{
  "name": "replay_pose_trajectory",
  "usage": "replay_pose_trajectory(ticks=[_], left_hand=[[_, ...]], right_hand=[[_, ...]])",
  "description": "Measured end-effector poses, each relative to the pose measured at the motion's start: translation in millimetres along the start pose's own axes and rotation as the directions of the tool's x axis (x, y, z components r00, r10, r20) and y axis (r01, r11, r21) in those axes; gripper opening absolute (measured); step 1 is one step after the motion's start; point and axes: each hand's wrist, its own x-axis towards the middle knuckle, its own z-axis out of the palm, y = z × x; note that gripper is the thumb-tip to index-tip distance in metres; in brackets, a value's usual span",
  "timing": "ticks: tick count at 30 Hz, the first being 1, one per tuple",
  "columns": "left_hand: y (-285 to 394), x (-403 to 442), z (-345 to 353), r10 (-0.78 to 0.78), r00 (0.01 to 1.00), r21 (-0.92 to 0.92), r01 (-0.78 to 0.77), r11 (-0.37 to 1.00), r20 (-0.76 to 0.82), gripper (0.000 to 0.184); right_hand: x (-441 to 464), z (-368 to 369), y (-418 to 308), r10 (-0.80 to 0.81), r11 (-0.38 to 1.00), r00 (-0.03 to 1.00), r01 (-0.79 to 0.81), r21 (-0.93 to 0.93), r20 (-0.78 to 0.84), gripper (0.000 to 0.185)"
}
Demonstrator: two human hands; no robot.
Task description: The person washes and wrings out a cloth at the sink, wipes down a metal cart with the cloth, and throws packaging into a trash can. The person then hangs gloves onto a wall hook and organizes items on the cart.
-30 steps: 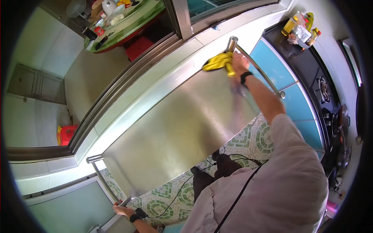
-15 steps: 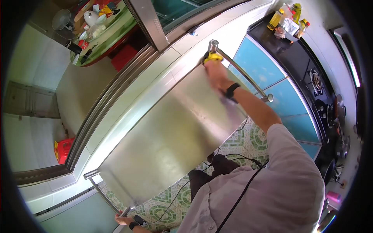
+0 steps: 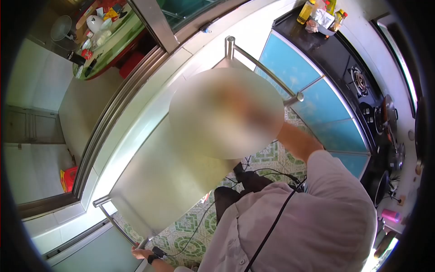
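Note:
A metal-topped trolley or table point(image 3: 163, 181) with tubular rails at both ends stretches diagonally before me. At the lower left, my left hand point(image 3: 140, 252) is closed around the corner of the near metal rail point(image 3: 118, 225). My right arm reaches over the metal top toward its far end. A large blurred oval covers my right hand point(image 3: 238, 102), so its fingers and whatever is in them are hidden; only orange-brown and faint yellow smears show. The far rail point(image 3: 267, 72) stands just beyond the blur.
Cables point(image 3: 276, 171) lie on the green patterned floor point(image 3: 192, 226) by my legs. Blue cabinets point(image 3: 290, 68) carry a black counter with a gas burner point(image 3: 358, 81) and bottles point(image 3: 306, 12). Left of the window frame stands a cluttered green table point(image 3: 102, 52).
My right hand, earlier on a yellow cloth or sponge by the far rail, has drawn back toward me and is now blurred. My left hand stays at the near rail. The view has shifted slightly.

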Motion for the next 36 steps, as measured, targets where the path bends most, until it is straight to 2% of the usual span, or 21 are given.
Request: replay_pose_trajectory(ticks=[1,4,7,8,9,11,12,13,14,15,19,20,23,24,25,27,29,31,32,34,36], left_hand=[[-3,-2,5,0.026,0.999,-0.051,-0.027,0.998,-0.020,0.034],[-5,2,11,-0.004,0.996,-0.113,-0.006,0.994,-0.084,0.035],[-13,8,8,0.070,0.995,-0.025,-0.072,0.997,-0.073,0.035],[6,-9,13,-0.029,0.996,-0.073,0.023,0.997,-0.087,0.035],[5,-10,16,-0.025,0.997,-0.081,0.018,0.997,-0.076,0.035],[6,-3,13,-0.040,0.998,-0.071,0.037,0.997,-0.038,0.039],[11,-6,15,-0.067,0.996,-0.051,0.064,0.997,-0.063,0.037],[4,-5,14,-0.070,0.995,-0.052,0.066,0.996,-0.065,0.037],[-5,1,14,-0.036,0.998,-0.060,0.033,0.998,-0.050,0.035],[-8,8,10,0.002,1.000,-0.066,-0.004,0.998,-0.030,0.033],[5,-2,16,-0.058,0.997,-0.092,0.053,0.994,-0.059,0.031],[14,-11,19,-0.059,0.997,-0.096,0.054,0.994,-0.046,0.031],[22,-17,20,-0.096,0.994,-0.038,0.094,0.995,-0.055,0.039],[9,-3,18,-0.034,0.998,-0.047,0.032,0.998,-0.046,0.039],[-4,5,18,0.021,0.999,-0.059,-0.024,0.998,-0.044,0.039],[-10,8,18,0.078,0.995,-0.011,-0.078,0.997,-0.054,0.040],[-4,3,23,0.057,0.994,-0.015,-0.058,0.998,-0.097,0.041],[1,-4,21,0.074,0.994,-0.004,-0.074,0.997,-0.080,0.041],[4,-5,19,0.089,0.996,0.016,-0.088,0.996,-0.019,0.041],[-17,19,12,0.134,0.985,-0.011,-0.134,0.991,0.111,0.041],[-32,27,7,0.208,0.970,0.020,-0.213,0.977,0.127,0.040]], right_hand=[[-1,-1,12,0.002,0.874,0.998,0.027,-0.486,0.059,0.041],[-6,-37,14,0.106,0.993,0.941,-0.083,-0.084,0.322,0.048],[-16,-70,33,0.082,0.920,0.808,-0.287,0.268,0.584,0.055],[-24,-63,33,0.093,0.920,0.806,-0.295,0.260,0.585,0.055],[-37,-45,28,0.109,0.991,0.880,-0.132,0.018,0.463,0.055],[-78,0,7,0.008,0.860,0.970,0.117,-0.497,0.242,0.053],[-80,-1,19,-0.003,0.912,0.959,0.119,-0.393,0.282,0.054],[-65,-32,55,0.014,0.999,0.901,-0.028,0.026,0.434,0.054],[-54,-59,92,0.059,0.917,0.798,-0.281,0.284,0.600,0.054],[-47,-68,122,0.123,0.831,0.676,-0.470,0.297,0.727,0.055],[-83,-24,97,0.137,0.987,0.803,-0.158,-0.014,0.581,0.045],[-88,-27,96,-0.030,0.999,0.795,0.045,-0.009,0.606,0.041],[-99,-46,80,-0.052,0.999,0.743,0.031,0.044,0.667,0.040],[-106,-48,68,0.123,0.984,0.850,-0.173,0.051,0.513,0.039],[-106,-58,58,0.103,0.985,0.889,-0.154,0.080,0.447,0.035],[-90,-90,44,-0.142,0.798,0.844,-0.211,0.564,0.517,0.019],[-83,-131,1,-0.101,0.646,0.837,-0.356,0.675,0.537,0.026],[-88,-121,-17,-0.147,0.622,0.920,-0.200,0.757,0.364,0.027],[-98,-69,-26,-0.056,0.398,0.971,-0.193,0.897,0.234,0.029],[-102,-41,-1,0.104,0.645,0.967,-0.242,0.724,0.231,0.026],[-87,-70,66,0.331,0.818,0.833,-0.488,0.306,0.443,0.021]])
